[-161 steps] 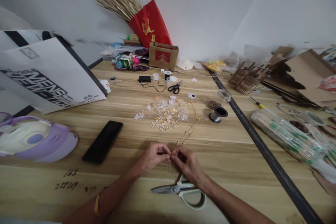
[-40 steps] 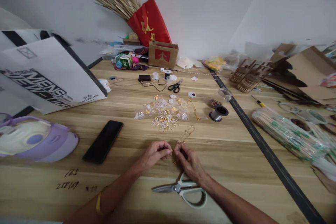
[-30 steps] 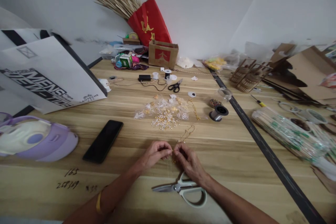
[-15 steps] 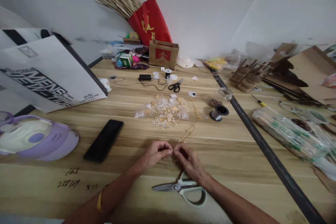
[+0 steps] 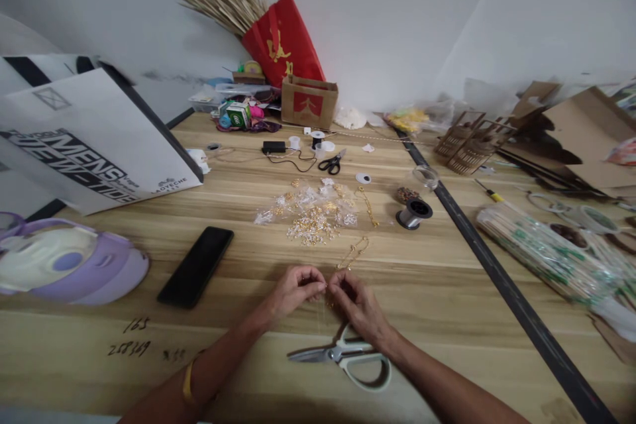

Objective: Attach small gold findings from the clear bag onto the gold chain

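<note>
My left hand [image 5: 294, 290] and my right hand [image 5: 356, 305] meet fingertip to fingertip low over the wooden table [image 5: 447, 291]. Both are pinched shut on a tiny gold piece [image 5: 326, 287], too small to name, with a fine thread hanging below it. Pale-green-handled scissors [image 5: 348, 358] lie on the table just under my right wrist. A short gold chain [image 5: 352, 254] lies just beyond my hands. Farther back sits a heap of gold findings in clear bags [image 5: 312, 213].
A black phone [image 5: 196, 266] lies to the left, a lilac case [image 5: 64, 266] beyond it, and a white paper bag [image 5: 89, 139] behind. A wire spool [image 5: 413, 214], small black scissors [image 5: 332, 163], a red bag [image 5: 284, 46], a bundle of sticks [image 5: 541, 255] and cardboard [image 5: 571, 132] crowd the back and right.
Nothing much differs: both hands stay pinched together at the same spot, with only slight shifts of the fingers and of the camera.
</note>
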`<state>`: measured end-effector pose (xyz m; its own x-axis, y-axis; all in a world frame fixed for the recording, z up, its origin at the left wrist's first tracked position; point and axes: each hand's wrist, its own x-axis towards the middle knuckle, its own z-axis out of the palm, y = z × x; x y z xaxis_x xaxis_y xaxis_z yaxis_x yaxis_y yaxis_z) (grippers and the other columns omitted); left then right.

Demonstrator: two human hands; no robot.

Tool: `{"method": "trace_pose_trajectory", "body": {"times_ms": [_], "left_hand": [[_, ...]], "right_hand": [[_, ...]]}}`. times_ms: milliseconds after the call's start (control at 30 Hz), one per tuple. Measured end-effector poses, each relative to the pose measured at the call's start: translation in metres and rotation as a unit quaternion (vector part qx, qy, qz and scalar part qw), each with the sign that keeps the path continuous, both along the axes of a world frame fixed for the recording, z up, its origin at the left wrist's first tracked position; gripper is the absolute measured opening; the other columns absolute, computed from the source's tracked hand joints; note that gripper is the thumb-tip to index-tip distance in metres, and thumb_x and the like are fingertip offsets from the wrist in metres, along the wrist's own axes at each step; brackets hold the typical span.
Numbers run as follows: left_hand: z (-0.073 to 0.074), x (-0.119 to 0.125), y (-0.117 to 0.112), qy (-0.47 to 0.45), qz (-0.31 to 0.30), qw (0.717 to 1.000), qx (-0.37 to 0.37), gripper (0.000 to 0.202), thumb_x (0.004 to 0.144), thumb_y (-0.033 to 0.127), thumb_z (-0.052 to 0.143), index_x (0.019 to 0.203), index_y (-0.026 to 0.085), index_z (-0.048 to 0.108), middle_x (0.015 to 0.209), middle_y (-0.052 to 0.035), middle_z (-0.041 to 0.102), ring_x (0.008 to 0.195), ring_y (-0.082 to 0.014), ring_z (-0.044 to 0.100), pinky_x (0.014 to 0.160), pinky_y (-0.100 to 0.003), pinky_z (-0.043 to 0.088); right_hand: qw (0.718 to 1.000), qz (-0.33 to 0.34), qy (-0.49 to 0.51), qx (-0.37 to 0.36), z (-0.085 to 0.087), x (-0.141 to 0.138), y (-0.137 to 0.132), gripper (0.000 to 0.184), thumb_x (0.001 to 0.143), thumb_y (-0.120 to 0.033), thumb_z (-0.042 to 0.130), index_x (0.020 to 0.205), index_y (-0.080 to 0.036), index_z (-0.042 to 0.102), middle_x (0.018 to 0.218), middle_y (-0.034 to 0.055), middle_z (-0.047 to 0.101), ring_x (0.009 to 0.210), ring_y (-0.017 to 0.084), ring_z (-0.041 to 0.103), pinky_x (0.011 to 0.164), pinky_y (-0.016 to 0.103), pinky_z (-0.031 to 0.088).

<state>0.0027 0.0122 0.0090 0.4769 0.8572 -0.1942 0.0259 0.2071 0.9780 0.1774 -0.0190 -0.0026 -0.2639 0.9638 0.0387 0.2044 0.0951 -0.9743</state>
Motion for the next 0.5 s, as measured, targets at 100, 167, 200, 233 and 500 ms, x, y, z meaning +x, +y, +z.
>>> {"method": "trace_pose_trajectory", "body": {"times_ms": [100, 167, 200, 233, 500], "left_hand": [[-0.0011, -0.0005, 0.0005, 0.000, 0.002, 1.000, -0.005, 0.028, 0.069, 0.039, 0.068, 0.070, 0.012, 0.061, 0.060, 0.0014, 0.054, 0.055, -0.0089, 0.048, 0.055, -0.021, 0.038], [-0.0031, -0.0008, 0.0012, -0.004, 0.004, 1.000, -0.011, 0.030, 0.069, 0.041, 0.069, 0.071, 0.012, 0.060, 0.059, 0.0017, 0.055, 0.054, -0.0085, 0.048, 0.054, -0.021, 0.039], [-0.0042, -0.0009, 0.0016, -0.006, 0.005, 1.000, -0.014, 0.031, 0.069, 0.042, 0.069, 0.071, 0.012, 0.060, 0.059, 0.0018, 0.055, 0.054, -0.0084, 0.048, 0.054, -0.021, 0.039], [-0.0052, -0.0010, 0.0020, -0.009, 0.005, 1.000, -0.017, 0.031, 0.069, 0.043, 0.069, 0.071, 0.012, 0.060, 0.059, 0.0017, 0.055, 0.053, -0.0083, 0.048, 0.054, -0.021, 0.039], [-0.0044, -0.0014, 0.0020, -0.020, 0.001, 0.999, -0.032, 0.033, 0.068, 0.044, 0.069, 0.072, 0.012, 0.060, 0.060, 0.0012, 0.056, 0.054, -0.0084, 0.048, 0.055, -0.022, 0.039]], "right_hand": [[1.000, -0.001, -0.004, 0.002, 0.0014, -0.0002, -0.0003, 0.026, 0.089, -0.040, 0.047, 0.077, -0.017, 0.050, 0.065, -0.0020, 0.043, 0.059, 0.011, 0.039, 0.053, 0.022, 0.033], [1.000, -0.003, -0.005, 0.003, 0.0025, -0.0003, -0.0004, 0.026, 0.089, -0.041, 0.046, 0.078, -0.017, 0.049, 0.065, -0.0021, 0.043, 0.059, 0.011, 0.039, 0.053, 0.022, 0.033], [1.000, -0.004, -0.005, 0.002, 0.0028, -0.0004, -0.0004, 0.027, 0.089, -0.041, 0.046, 0.078, -0.017, 0.049, 0.065, -0.0023, 0.042, 0.058, 0.011, 0.038, 0.053, 0.022, 0.033], [1.000, -0.004, -0.005, 0.001, 0.0031, -0.0004, -0.0003, 0.027, 0.090, -0.041, 0.045, 0.078, -0.017, 0.048, 0.065, -0.0024, 0.042, 0.058, 0.011, 0.038, 0.053, 0.022, 0.032], [1.000, -0.006, 0.002, -0.011, 0.0010, -0.0005, -0.0006, 0.027, 0.090, -0.042, 0.045, 0.078, -0.018, 0.047, 0.063, -0.0036, 0.040, 0.055, 0.010, 0.037, 0.050, 0.021, 0.031]]}}
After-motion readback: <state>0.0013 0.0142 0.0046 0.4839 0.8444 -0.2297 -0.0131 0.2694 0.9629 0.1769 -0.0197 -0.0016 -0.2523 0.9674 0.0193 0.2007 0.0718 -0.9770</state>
